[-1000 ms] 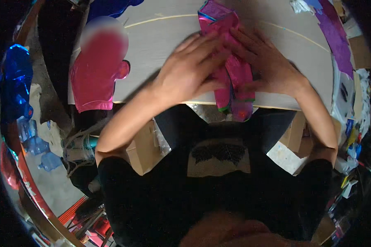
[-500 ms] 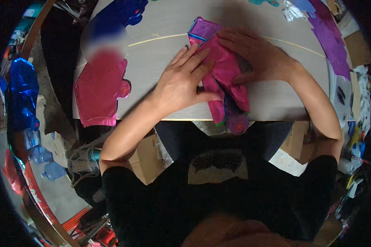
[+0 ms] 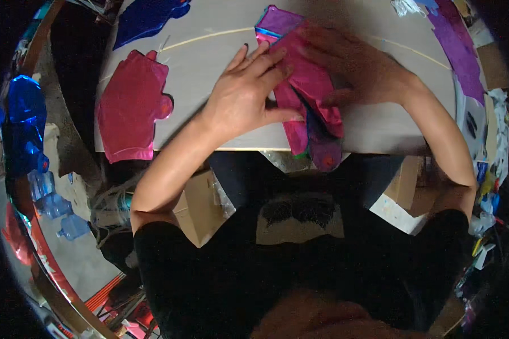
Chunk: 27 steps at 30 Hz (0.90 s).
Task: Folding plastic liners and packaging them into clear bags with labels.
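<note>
A shiny pink foil piece [image 3: 316, 85], which looks like a flat, uninflated foil balloon, lies folded lengthwise on the table. Its far end shows a purple panel [image 3: 278, 22] with a blue edge, and its near end hangs slightly over the table's front edge. My left hand [image 3: 246, 90] rests on its left side with the fingers spread and the thumb along the foil. Across the right side lies my right hand [image 3: 356, 65], in shadow, its fingers stretched flat over the foil and slightly blurred.
To the left lies another flat pink foil piece [image 3: 133, 107], with a dark blue one [image 3: 150, 20] beyond it. Purple foil [image 3: 458, 51] drapes along the right edge, near a white bundle [image 3: 407, 8]. Below the table [image 3: 192, 73] stand cardboard boxes [image 3: 201, 206]. Blue foil [image 3: 27, 118] hangs far left.
The whole view has shifted slightly, so the table sits a little higher in the picture. Both hands stay on the pink foil, with the right hand's fingers shifting slightly over it.
</note>
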Tool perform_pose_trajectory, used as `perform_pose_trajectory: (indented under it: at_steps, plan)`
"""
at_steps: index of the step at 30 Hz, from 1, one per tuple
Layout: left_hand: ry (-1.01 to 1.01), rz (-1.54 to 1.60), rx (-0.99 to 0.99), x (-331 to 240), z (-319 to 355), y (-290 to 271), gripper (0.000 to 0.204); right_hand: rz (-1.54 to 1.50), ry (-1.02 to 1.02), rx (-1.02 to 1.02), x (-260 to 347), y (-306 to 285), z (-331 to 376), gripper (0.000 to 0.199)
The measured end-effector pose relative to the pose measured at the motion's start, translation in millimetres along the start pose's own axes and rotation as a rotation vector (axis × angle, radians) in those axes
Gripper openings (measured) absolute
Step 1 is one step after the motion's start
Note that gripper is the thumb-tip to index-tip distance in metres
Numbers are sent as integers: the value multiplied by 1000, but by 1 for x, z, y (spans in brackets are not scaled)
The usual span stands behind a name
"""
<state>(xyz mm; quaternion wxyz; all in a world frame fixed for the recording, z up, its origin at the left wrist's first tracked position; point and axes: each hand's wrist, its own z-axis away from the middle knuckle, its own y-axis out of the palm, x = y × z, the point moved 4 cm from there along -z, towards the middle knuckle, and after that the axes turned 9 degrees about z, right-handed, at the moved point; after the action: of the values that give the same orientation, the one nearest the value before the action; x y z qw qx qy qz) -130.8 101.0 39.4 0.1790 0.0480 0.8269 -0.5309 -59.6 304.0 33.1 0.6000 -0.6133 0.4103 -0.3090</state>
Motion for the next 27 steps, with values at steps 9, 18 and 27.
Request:
perform_pose_trajectory:
  at_steps: [9, 18, 27]
  plan:
    - [-25, -27, 20, 3, 3, 1, 72, -259, -186, 184, 72, -21, 62, 81]
    - [7, -61, -26, -1, 3, 2, 67, -50, -306, 21, 25, -2, 23, 85]
    - [47, 35, 213, -17, 27, -11, 85, -304, -174, 200, 64, -26, 37, 106]
